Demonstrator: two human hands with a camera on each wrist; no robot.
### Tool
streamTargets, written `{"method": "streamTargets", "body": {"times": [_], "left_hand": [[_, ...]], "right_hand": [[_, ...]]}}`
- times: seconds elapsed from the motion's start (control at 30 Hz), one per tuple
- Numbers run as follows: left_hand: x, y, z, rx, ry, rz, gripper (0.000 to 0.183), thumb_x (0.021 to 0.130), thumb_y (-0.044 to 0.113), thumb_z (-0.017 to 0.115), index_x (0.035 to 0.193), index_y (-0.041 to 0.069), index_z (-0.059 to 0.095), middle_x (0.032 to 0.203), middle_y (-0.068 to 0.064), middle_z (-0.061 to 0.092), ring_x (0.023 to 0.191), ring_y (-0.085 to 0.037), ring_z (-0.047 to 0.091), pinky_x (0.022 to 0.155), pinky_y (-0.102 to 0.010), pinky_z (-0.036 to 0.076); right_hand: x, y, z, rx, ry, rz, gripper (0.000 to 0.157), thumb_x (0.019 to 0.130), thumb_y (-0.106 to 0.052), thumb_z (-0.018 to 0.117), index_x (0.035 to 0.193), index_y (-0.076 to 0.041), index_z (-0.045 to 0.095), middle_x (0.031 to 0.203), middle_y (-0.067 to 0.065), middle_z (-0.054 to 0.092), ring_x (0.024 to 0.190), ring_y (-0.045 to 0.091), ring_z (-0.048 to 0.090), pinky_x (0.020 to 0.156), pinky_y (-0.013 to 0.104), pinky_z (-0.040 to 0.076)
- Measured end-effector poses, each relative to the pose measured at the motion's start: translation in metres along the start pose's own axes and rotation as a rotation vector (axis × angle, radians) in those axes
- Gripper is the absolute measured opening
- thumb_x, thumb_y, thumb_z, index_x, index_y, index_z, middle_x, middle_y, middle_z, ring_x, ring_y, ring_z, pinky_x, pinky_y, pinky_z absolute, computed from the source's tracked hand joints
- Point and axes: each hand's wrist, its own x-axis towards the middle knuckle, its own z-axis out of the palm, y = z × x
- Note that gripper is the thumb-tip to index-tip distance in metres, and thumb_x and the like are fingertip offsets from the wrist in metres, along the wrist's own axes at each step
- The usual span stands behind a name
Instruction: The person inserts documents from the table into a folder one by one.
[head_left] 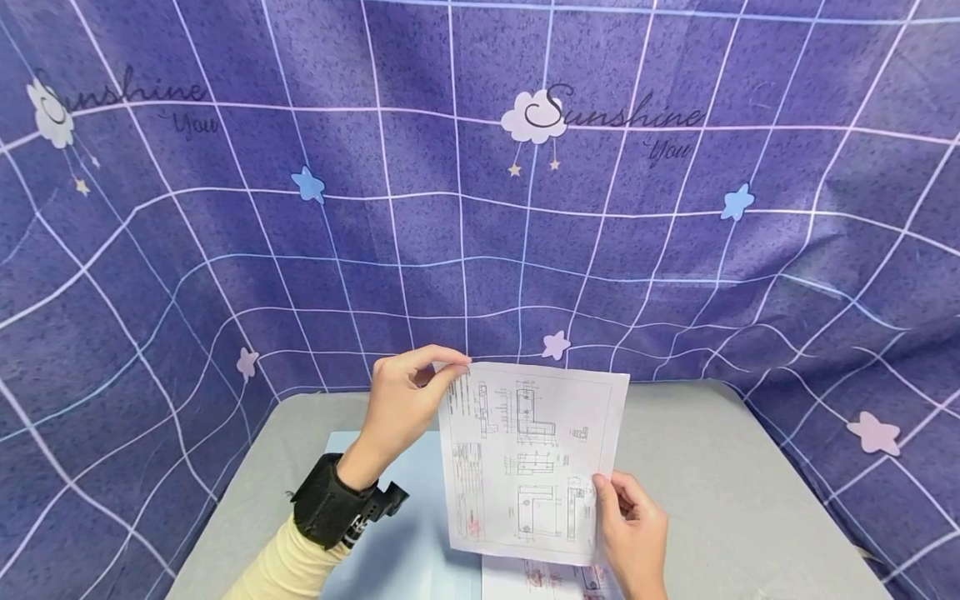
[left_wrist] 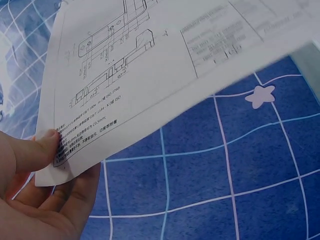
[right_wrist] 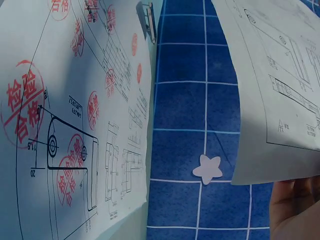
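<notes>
Both hands hold up a white sheet (head_left: 498, 500) printed with technical drawings and a faint red stamp. Its upper left corner is pinched by my left hand (head_left: 408, 404); in the left wrist view the thumb (left_wrist: 42, 147) lies on the printed face, with fingers behind. My right hand (head_left: 636, 529) grips the lower right edge, thumb in front. Below the raised sheet lies a light blue folder (head_left: 386, 533). On the folder rests another drawing sheet (right_wrist: 120, 175), covered with several red round and oval stamps; in the head view the raised sheet hides much of it.
A grey tabletop (head_left: 720, 483) lies under the folder. Purple-blue grid-patterned cloth (head_left: 420, 233) with stars and clouds hangs behind and at both sides. A black strap with a camera (head_left: 330, 504) sits on the left wrist. At the folder's edge is a metal clip-like part (right_wrist: 150, 22).
</notes>
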Motion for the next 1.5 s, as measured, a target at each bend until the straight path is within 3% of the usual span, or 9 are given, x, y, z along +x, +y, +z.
{"method": "streamTargets", "body": {"times": [0.2, 0.3, 0.47, 0.57, 0.73, 0.93, 1.2, 1.33, 1.5], "left_hand": [[-0.001, -0.004, 0.000, -0.012, -0.017, -0.034, 0.014, 0.088, 0.002, 0.080, 0.094, 0.014, 0.082, 0.083, 0.007, 0.077, 0.045, -0.005, 0.048, 0.044, -0.019, 0.034], [-0.003, -0.006, 0.001, 0.034, -0.033, -0.048, 0.012, 0.088, 0.005, 0.081, 0.095, 0.015, 0.082, 0.086, 0.005, 0.078, 0.053, -0.006, 0.058, 0.052, -0.020, 0.046], [-0.011, -0.015, 0.003, 0.168, -0.106, -0.035, 0.028, 0.089, 0.012, 0.082, 0.117, 0.012, 0.077, 0.114, -0.001, 0.076, 0.093, -0.014, 0.072, 0.080, -0.036, 0.059], [-0.022, -0.022, 0.007, 0.211, -0.153, -0.054, 0.049, 0.089, 0.015, 0.082, 0.135, 0.011, 0.067, 0.138, -0.009, 0.065, 0.121, -0.024, 0.065, 0.096, -0.044, 0.055], [-0.055, -0.036, 0.018, 0.225, -0.278, -0.202, 0.066, 0.091, 0.021, 0.081, 0.151, 0.016, 0.053, 0.156, -0.015, 0.047, 0.143, -0.033, 0.046, 0.115, -0.053, 0.038], [-0.107, -0.049, 0.030, 0.274, -0.437, -0.377, 0.073, 0.090, 0.031, 0.080, 0.154, 0.017, 0.048, 0.159, -0.016, 0.042, 0.143, -0.037, 0.044, 0.113, -0.059, 0.038], [-0.170, -0.060, 0.039, 0.323, -0.568, -0.447, 0.063, 0.089, 0.027, 0.080, 0.142, 0.002, 0.057, 0.150, -0.028, 0.048, 0.135, -0.046, 0.050, 0.107, -0.062, 0.043], [-0.192, -0.061, 0.043, 0.346, -0.595, -0.457, 0.053, 0.086, 0.027, 0.082, 0.129, 0.001, 0.065, 0.142, -0.028, 0.055, 0.128, -0.047, 0.056, 0.100, -0.062, 0.048], [-0.209, -0.061, 0.048, 0.384, -0.591, -0.404, 0.038, 0.082, 0.028, 0.086, 0.110, 0.004, 0.074, 0.131, -0.027, 0.063, 0.118, -0.045, 0.063, 0.094, -0.059, 0.053]], "right_hand": [[0.001, -0.026, -0.001, 0.017, 0.004, 0.003, 0.010, 0.090, 0.012, 0.070, 0.086, 0.004, 0.072, 0.071, 0.012, 0.072, 0.050, 0.013, 0.060, 0.047, 0.017, 0.047], [0.000, -0.025, -0.001, 0.017, 0.001, 0.034, 0.009, 0.091, 0.011, 0.070, 0.086, 0.003, 0.073, 0.070, 0.012, 0.072, 0.049, 0.013, 0.059, 0.045, 0.017, 0.046], [-0.001, 0.005, -0.003, -0.010, -0.019, 0.112, 0.007, 0.094, 0.001, 0.072, 0.089, -0.003, 0.075, 0.072, 0.006, 0.073, 0.051, 0.011, 0.060, 0.046, 0.018, 0.047], [0.000, 0.019, -0.008, -0.042, -0.042, 0.160, 0.007, 0.096, -0.007, 0.072, 0.091, -0.003, 0.075, 0.072, 0.004, 0.072, 0.053, 0.010, 0.059, 0.047, 0.019, 0.047], [0.001, 0.032, -0.018, -0.126, -0.056, 0.237, 0.013, 0.098, -0.013, 0.072, 0.093, -0.001, 0.075, 0.072, 0.005, 0.071, 0.053, 0.009, 0.057, 0.047, 0.019, 0.045], [0.003, 0.044, -0.031, -0.208, -0.064, 0.271, 0.016, 0.098, -0.016, 0.073, 0.094, -0.001, 0.075, 0.072, 0.005, 0.070, 0.053, 0.008, 0.056, 0.048, 0.019, 0.045], [0.007, 0.057, -0.051, -0.270, -0.080, 0.299, 0.015, 0.096, -0.013, 0.074, 0.092, 0.001, 0.075, 0.072, 0.007, 0.072, 0.055, 0.005, 0.058, 0.052, 0.015, 0.047], [0.006, 0.061, -0.059, -0.311, -0.108, 0.343, 0.018, 0.096, -0.015, 0.075, 0.093, 0.003, 0.076, 0.074, 0.008, 0.074, 0.059, 0.003, 0.061, 0.055, 0.013, 0.048], [0.003, 0.066, -0.066, -0.366, -0.131, 0.397, 0.021, 0.096, -0.016, 0.075, 0.096, 0.004, 0.075, 0.072, 0.007, 0.073, 0.059, 0.003, 0.061, 0.054, 0.015, 0.046]]}}
